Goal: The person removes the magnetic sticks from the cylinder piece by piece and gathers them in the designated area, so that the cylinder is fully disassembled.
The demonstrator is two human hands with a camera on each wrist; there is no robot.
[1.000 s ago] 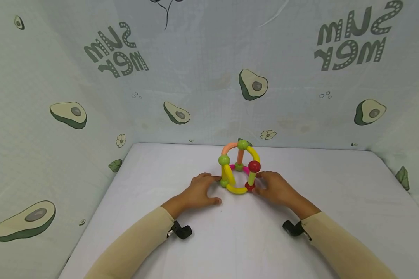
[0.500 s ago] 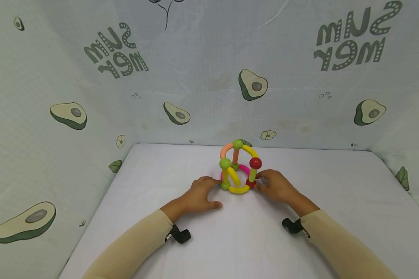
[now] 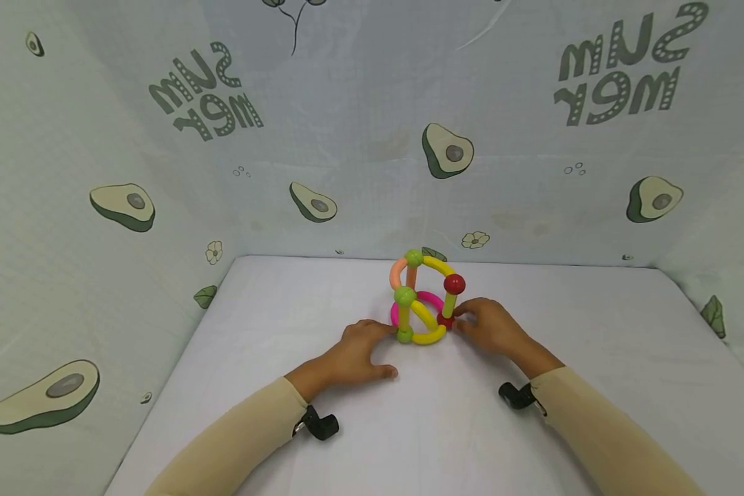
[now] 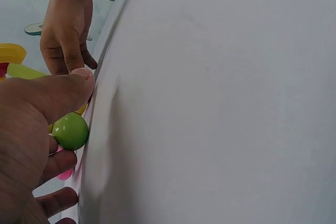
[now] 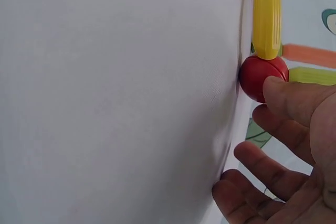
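Note:
A frame of magnetic building sticks and balls (image 3: 428,337) stands on the white table, made of yellow, orange, pink and lime sticks with green and red balls. One yellow curved stick (image 3: 424,315) slants down inside it from the front green ball (image 3: 405,296). My left hand (image 3: 356,355) touches the lower green ball (image 4: 70,130) with its fingertips, thumb held apart and fingers fairly straight. At the right side my right hand (image 3: 492,329) pinches the lower red ball (image 5: 257,77) between thumb and index finger; the other fingers (image 5: 270,171) are loosely bent.
White cloth covers the table (image 3: 428,420). Behind it hangs a printed backdrop (image 3: 372,138) with avocados and lettering, which also runs along both sides. A black wrist camera (image 3: 321,424) sits at the left cuff, another wrist camera (image 3: 517,396) at the right.
The frame has turned counterclockwise as seen from above: its front green corner came right and nearer, its red corner went back, its rear corner went left. Both hands shifted slightly along with it.

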